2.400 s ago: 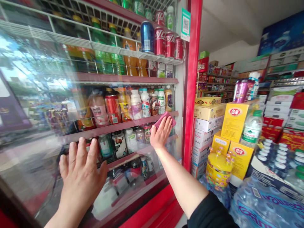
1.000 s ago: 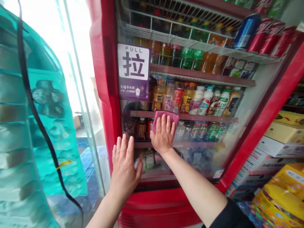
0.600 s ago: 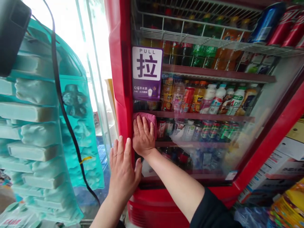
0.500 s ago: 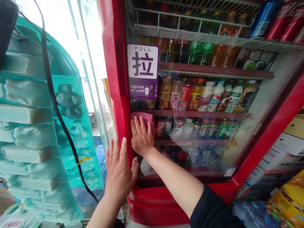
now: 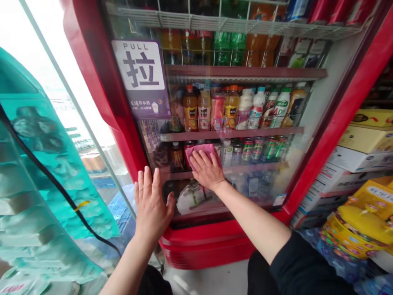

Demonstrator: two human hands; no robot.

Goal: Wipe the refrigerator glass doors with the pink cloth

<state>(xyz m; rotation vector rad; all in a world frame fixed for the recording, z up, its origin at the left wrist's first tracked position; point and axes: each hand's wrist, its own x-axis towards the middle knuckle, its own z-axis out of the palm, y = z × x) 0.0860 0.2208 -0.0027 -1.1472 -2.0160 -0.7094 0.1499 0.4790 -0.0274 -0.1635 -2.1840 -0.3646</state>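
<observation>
My right hand [image 5: 207,170] lies flat on a folded pink cloth [image 5: 211,148], holding it against the glass door [image 5: 227,184] of a drinks fridge. Behind the glass there, cans and small bottles stand on a shelf. My left hand [image 5: 152,205] is open, palm forward and fingers up, at the lower left of the red door frame [image 5: 118,135]. Whether its palm touches the frame is hidden. A purple and white PULL sticker [image 5: 143,78] is on the glass above both hands.
Teal hanging packs [image 5: 55,164] and a black cable [image 5: 46,176] are on the left, beside a window. Stacked boxes [image 5: 334,176] and a yellow package [image 5: 362,221] stand to the right of the fridge. Bottles fill the upper shelves.
My right hand has slid the pink cloth rightward across the glass, away from the left frame. My left hand stays open near the frame. The view has shifted to the right.
</observation>
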